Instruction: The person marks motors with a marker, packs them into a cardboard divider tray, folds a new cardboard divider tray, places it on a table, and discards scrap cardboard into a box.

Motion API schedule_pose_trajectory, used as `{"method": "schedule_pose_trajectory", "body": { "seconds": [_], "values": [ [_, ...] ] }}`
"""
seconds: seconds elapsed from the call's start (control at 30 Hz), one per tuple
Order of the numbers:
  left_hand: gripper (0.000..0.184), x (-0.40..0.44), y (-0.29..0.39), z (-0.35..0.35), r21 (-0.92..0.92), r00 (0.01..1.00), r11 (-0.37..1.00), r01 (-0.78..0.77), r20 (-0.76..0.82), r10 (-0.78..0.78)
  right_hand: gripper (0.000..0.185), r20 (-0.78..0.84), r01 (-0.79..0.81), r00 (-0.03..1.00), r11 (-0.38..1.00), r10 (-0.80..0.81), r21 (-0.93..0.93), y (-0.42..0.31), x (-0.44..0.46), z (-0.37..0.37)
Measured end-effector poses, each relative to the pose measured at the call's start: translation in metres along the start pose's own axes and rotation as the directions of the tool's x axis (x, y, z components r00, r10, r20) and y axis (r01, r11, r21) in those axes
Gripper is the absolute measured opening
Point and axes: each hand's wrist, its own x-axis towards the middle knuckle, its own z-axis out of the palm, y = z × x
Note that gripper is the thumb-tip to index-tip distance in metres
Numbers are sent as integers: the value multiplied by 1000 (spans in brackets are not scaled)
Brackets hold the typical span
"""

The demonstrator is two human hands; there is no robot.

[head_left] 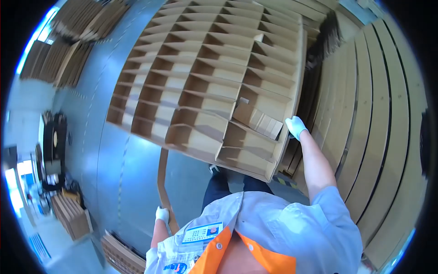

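Observation:
A large cardboard partition grid point(200, 122) with rows of open cells fills the upper middle of the head view. My right hand point(296, 128), in a white glove, is closed at the grid's right edge, its fingertips partly hidden. My left hand point(162, 214), also gloved in white, is down at the lower left, closed on a long narrow cardboard strip point(162, 178) that runs up to the grid's near edge. Inside a cell near my right hand lies a small piece of folded cardboard point(258, 120).
Long stacked cardboard sheets point(365, 105) stand along the right. More cardboard stacks are at the upper left point(86, 23) and lower left point(70, 217). A dark machine point(54, 146) stands at the far left. The floor point(107, 160) has dashed lines.

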Motion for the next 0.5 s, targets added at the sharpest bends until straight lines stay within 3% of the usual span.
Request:
{"method": "schedule_pose_trajectory", "body": {
  "seconds": [0.07,0.13,0.2,0.23,0.27,0.33,0.37,0.4,0.43,0.47,0.5],
  "values": [
    [65,-23,-20,54,-168,991,986,-7,-136,-16,34,94,-45,995,997,39,58,10,1,0],
    [61,-94,12,80,-253,997,967,-42,-67,26,36,177,-48,983,998,39,47,12,-5,6],
    [50,-113,13,126,-315,989,943,-106,61,132,38,172,24,985,1000,-25,8,23,-15,16],
    [38,-117,9,157,-425,995,905,-32,76,71,39,227,40,973,998,-50,49,20,-29,17],
    [38,-117,13,185,-446,995,895,-15,85,59,40,238,5,971,994,-31,108,32,-35,32],
    [37,-128,44,235,-552,971,802,228,186,-149,42,280,89,955,995,-101,55,57,-34,51],
    [53,-144,68,249,-660,978,725,196,183,-98,43,233,320,927,944,-293,-86,118,11,79],
    [67,-144,88,271,-676,985,717,167,138,-100,42,339,160,932,985,-128,-69,75,-41,60],
    [80,-145,110,294,-693,990,708,139,94,-102,43,338,144,930,989,-144,25,108,-23,79],
    [92,-160,141,295,-744,987,649,158,112,-112,47,378,25,923,993,-68,119,99,-45,74],
    [104,-173,174,297,-795,985,581,172,128,-116,53,425,92,899,995,-103,46,75,-63,58]
  ]
}}
